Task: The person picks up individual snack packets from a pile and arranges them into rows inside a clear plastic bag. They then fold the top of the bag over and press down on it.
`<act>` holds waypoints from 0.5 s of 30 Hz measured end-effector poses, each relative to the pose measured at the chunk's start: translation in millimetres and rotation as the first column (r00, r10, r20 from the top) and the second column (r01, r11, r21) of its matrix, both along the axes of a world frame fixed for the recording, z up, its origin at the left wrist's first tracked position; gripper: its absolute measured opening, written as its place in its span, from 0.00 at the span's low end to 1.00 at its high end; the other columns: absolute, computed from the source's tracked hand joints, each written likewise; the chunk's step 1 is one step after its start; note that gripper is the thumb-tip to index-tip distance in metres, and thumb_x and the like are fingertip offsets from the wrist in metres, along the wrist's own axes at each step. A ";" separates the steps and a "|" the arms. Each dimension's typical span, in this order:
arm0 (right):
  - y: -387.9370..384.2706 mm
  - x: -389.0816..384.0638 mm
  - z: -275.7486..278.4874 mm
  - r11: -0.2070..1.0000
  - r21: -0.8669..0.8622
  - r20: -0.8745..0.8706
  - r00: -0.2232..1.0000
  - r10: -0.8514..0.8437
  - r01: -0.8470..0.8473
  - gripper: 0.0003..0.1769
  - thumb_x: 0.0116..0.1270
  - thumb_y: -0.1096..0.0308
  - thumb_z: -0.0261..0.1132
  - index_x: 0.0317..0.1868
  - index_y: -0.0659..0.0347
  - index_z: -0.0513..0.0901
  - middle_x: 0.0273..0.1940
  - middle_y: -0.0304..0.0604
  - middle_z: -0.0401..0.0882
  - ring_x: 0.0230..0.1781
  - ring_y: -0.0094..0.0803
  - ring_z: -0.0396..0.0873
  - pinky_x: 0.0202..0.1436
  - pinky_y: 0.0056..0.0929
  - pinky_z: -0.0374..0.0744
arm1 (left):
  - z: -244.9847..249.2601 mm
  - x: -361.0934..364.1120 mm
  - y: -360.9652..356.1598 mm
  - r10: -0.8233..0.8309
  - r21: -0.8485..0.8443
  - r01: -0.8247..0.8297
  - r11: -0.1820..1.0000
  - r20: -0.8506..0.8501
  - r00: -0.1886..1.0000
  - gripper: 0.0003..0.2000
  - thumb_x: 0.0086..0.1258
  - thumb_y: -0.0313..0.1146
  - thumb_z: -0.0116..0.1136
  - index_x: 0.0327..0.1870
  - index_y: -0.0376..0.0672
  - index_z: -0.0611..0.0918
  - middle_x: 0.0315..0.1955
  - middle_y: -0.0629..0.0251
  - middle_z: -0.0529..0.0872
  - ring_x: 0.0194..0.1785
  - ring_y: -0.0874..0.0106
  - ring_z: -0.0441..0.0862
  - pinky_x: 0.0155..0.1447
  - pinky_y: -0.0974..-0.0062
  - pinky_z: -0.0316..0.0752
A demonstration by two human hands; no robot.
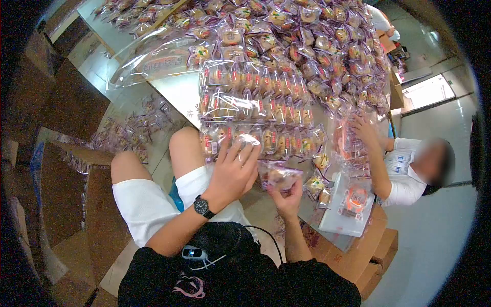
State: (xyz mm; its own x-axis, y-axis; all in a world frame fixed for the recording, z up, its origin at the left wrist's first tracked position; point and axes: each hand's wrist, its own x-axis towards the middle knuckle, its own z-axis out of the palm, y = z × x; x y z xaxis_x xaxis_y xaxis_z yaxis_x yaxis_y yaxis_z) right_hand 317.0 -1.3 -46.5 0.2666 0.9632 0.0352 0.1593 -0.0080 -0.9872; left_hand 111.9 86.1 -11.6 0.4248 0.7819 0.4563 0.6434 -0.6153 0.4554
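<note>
In the head view my right hand [287,199] pinches a single wrapped pastry [283,177] in a clear purple-edged packet, close to the table edge. My left hand [238,166] has its fingers stretched out over the nearest row of wrapped pastries [284,145], touching their clear plastic. Beyond it lie two more rows, a middle row [276,110] and a far row [255,78], both standing on edge under shiny clear film. Several loose packets [318,187] sit just right of my right hand.
A large heap of wrapped pastries [317,46] covers the far table. A clear printed bag [163,61] lies at left. Across on the right, another person's hand [364,130] touches packets. A stack of flat bags [348,204] rests by cardboard boxes [353,256]; more boxes [56,189] stand left.
</note>
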 end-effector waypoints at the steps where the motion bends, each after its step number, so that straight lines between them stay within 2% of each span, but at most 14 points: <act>1: 0.6 -5.3 1.5 0.999 0.013 -0.125 0.991 -0.037 0.039 0.38 0.60 0.73 0.80 0.68 0.62 0.71 0.58 0.43 0.82 0.58 0.32 0.82 0.62 0.35 0.82 | -0.1 -2.5 -3.7 -0.026 0.007 0.025 1.000 0.082 0.996 0.27 0.63 0.34 0.69 0.64 0.38 0.80 0.65 0.54 0.82 0.76 0.50 0.70 0.82 0.38 0.54; 2: 1.7 -9.0 0.8 0.998 0.059 -0.257 0.966 0.022 -0.007 0.35 0.63 0.76 0.78 0.66 0.59 0.69 0.57 0.42 0.81 0.57 0.31 0.83 0.62 0.35 0.83 | -6.2 -3.0 -5.6 -0.084 -0.035 0.092 0.995 0.184 0.979 0.28 0.61 0.34 0.69 0.64 0.35 0.80 0.65 0.52 0.82 0.75 0.49 0.71 0.81 0.41 0.59; 5: 6.0 -19.4 -2.4 0.997 0.078 -0.360 0.932 0.052 -0.026 0.37 0.63 0.74 0.78 0.69 0.59 0.69 0.59 0.42 0.80 0.59 0.32 0.82 0.64 0.37 0.82 | 8.1 -6.6 -6.0 -0.230 -0.044 0.245 0.968 0.217 0.949 0.27 0.63 0.35 0.66 0.65 0.36 0.82 0.53 0.53 0.87 0.60 0.49 0.80 0.72 0.43 0.71; 6: 8.0 -24.2 6.2 0.999 0.047 -0.499 0.866 0.033 -0.011 0.37 0.63 0.73 0.78 0.69 0.59 0.69 0.59 0.42 0.80 0.60 0.32 0.82 0.65 0.37 0.81 | 5.6 -6.2 -12.0 -0.247 -0.211 0.296 0.932 0.227 0.942 0.33 0.63 0.38 0.67 0.71 0.37 0.76 0.62 0.50 0.82 0.63 0.46 0.78 0.71 0.47 0.71; 8: 9.9 -33.5 32.0 1.000 -0.024 -0.736 0.677 -0.019 0.002 0.38 0.64 0.71 0.77 0.71 0.60 0.68 0.60 0.43 0.80 0.60 0.33 0.81 0.66 0.37 0.81 | 13.7 -4.3 -14.2 -0.284 -0.225 0.325 0.919 0.196 0.939 0.39 0.60 0.37 0.70 0.74 0.37 0.72 0.68 0.50 0.77 0.70 0.47 0.72 0.79 0.43 0.61; 9: 7.9 -29.2 31.3 0.998 0.027 -0.705 0.707 0.061 -0.060 0.37 0.66 0.69 0.75 0.72 0.60 0.67 0.61 0.45 0.79 0.65 0.38 0.77 0.68 0.42 0.79 | 16.7 -3.8 -14.8 -0.302 -0.231 0.339 0.912 0.181 0.936 0.42 0.58 0.37 0.72 0.76 0.37 0.69 0.71 0.50 0.74 0.74 0.47 0.69 0.82 0.41 0.56; 10: 3.7 -20.6 30.1 0.990 0.076 -0.669 0.730 0.141 -0.122 0.37 0.68 0.67 0.73 0.73 0.60 0.66 0.62 0.47 0.78 0.70 0.43 0.74 0.70 0.47 0.78 | 14.9 -3.2 -14.8 -0.319 -0.144 0.341 0.929 0.151 0.935 0.44 0.58 0.38 0.72 0.78 0.37 0.65 0.68 0.49 0.73 0.72 0.48 0.69 0.82 0.40 0.55; 11: 1.1 -13.2 30.1 0.976 0.122 -0.628 0.747 0.218 -0.182 0.36 0.70 0.64 0.71 0.74 0.61 0.66 0.64 0.49 0.77 0.75 0.48 0.70 0.72 0.52 0.77 | 12.0 -1.8 -16.2 -0.295 -0.162 0.329 0.930 0.199 0.934 0.44 0.58 0.38 0.72 0.77 0.37 0.66 0.65 0.49 0.74 0.71 0.48 0.70 0.82 0.39 0.55; 13: 0.8 -7.8 39.4 0.985 0.115 -0.479 0.861 0.171 -0.131 0.35 0.70 0.57 0.72 0.71 0.61 0.69 0.62 0.48 0.78 0.71 0.46 0.73 0.71 0.50 0.77 | 6.3 2.3 -21.1 -0.251 -0.200 0.315 0.928 0.291 0.923 0.43 0.57 0.37 0.72 0.76 0.36 0.67 0.60 0.50 0.76 0.68 0.48 0.71 0.82 0.38 0.55; 14: 1.6 -4.1 43.4 0.987 0.118 -0.396 0.906 0.146 -0.107 0.35 0.71 0.54 0.72 0.70 0.61 0.71 0.61 0.47 0.79 0.70 0.45 0.75 0.71 0.49 0.77 | 3.9 4.6 -19.8 -0.221 -0.094 0.253 0.963 0.266 0.938 0.38 0.57 0.39 0.72 0.72 0.41 0.72 0.52 0.53 0.77 0.59 0.52 0.74 0.77 0.43 0.63; 15: -1.8 7.9 38.1 0.991 0.075 -0.376 0.918 0.129 -0.109 0.35 0.70 0.51 0.72 0.69 0.61 0.71 0.60 0.47 0.80 0.67 0.44 0.77 0.70 0.48 0.78 | 5.5 2.5 -20.1 -0.221 -0.074 0.245 0.967 0.239 0.946 0.36 0.57 0.39 0.72 0.70 0.43 0.74 0.51 0.54 0.77 0.58 0.53 0.74 0.73 0.47 0.65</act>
State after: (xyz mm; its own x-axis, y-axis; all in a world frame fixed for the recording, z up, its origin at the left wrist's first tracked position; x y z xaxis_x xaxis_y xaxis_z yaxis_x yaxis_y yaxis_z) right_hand 324.9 -3.0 -8.5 0.1533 0.9882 0.0042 -0.2299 0.0398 -0.9724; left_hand 114.4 65.9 -6.1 0.4953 0.7204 0.4855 0.3601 -0.6789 0.6399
